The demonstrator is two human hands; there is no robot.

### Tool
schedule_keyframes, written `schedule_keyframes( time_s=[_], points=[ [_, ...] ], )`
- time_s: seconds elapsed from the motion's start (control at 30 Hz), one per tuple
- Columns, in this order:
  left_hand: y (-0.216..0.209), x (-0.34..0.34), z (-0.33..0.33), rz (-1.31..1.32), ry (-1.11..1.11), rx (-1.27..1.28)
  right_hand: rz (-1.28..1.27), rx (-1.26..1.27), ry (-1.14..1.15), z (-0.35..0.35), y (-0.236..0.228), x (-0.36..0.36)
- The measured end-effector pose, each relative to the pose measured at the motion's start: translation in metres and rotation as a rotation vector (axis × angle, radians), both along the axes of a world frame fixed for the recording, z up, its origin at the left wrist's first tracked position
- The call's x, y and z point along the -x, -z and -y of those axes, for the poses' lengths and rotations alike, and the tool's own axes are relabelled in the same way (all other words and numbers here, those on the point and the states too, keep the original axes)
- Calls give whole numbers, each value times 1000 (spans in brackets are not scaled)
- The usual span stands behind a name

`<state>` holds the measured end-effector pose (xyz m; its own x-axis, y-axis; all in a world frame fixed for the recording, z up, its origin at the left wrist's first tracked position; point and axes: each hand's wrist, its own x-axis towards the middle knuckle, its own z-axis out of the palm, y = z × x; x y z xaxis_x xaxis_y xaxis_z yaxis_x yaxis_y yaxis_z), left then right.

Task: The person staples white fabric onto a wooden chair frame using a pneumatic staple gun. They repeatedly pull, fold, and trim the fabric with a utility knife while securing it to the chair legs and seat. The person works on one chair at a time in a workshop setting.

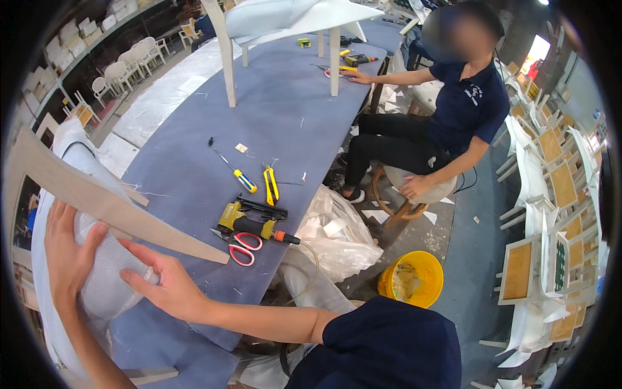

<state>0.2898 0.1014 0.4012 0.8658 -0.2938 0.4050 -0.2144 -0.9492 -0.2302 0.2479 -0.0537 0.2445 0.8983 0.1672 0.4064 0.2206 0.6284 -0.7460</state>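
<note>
On the left, a chair with pale wooden legs lies tipped on the table, one leg (123, 201) slanting across in front of me. Grey mesh fabric (103, 262) wraps its padded part. My left hand (68, 253) grips this fabric, fingers stretched along it and thumb bent over its near side. From the right, my right hand (155, 272) grasps the fabric's edge between thumb and fingers. Close to the leg's tip lie red-and-white-handled scissors (243, 247) and a yellow-green staple gun (249, 220) with a hose. Beyond them are a screwdriver (241, 175) and yellow-handled pliers (271, 185).
The blue-grey covered table (188, 142) carries another upturned chair (285, 19) at its far end. A seated co-worker (460, 97) rests one hand on the table near tools. A yellow bucket (411, 279) and a plastic bag (340, 233) stand on the floor; stacked chairs (551, 155) line the right.
</note>
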Motion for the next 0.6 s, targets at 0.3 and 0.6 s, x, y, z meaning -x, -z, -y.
schedule_keyframes(
  time_s=[0.3, 0.6],
  points=[
    [-2, -1, 2, -25, 12, 39, -186, -196, -9, -29, 5, -13],
    [-1, -1, 1, -3, 53, 69, -352, -293, -143, -27, -3, -13]
  ],
)
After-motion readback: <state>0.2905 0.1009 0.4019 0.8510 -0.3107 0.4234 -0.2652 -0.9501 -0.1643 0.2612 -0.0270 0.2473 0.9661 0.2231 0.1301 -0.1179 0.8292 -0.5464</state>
